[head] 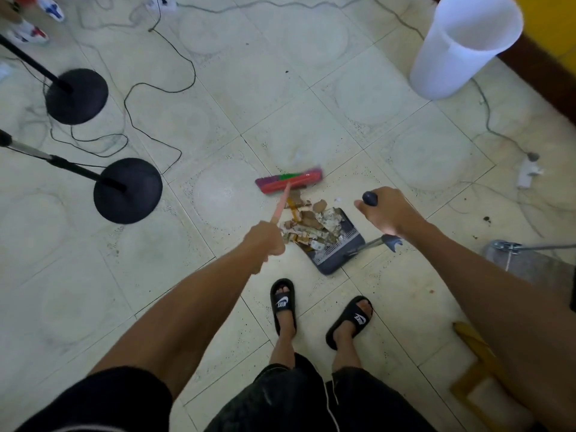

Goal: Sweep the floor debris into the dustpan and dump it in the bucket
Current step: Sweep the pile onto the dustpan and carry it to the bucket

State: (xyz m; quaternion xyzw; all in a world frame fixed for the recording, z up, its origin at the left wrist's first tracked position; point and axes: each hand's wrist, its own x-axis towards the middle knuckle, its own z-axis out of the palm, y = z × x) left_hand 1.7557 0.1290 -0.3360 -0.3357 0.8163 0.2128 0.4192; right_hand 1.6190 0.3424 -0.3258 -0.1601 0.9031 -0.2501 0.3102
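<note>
A red broom with purple and green bristles rests on the tiled floor, and my left hand grips its pink stick. Just right of that hand lies a dark grey dustpan, its mouth facing the broom. Torn brown and white paper debris fills the pan and spills onto the floor in front of it. My right hand is closed on the dark knob at the top of the dustpan's upright handle. A tall white bucket stands at the far right.
Two black round stand bases with poles sit on the left, with black cables looping between them. A white plug and cord lie at right. A yellow wooden stool stands by my right leg. My sandalled feet stand behind the pan.
</note>
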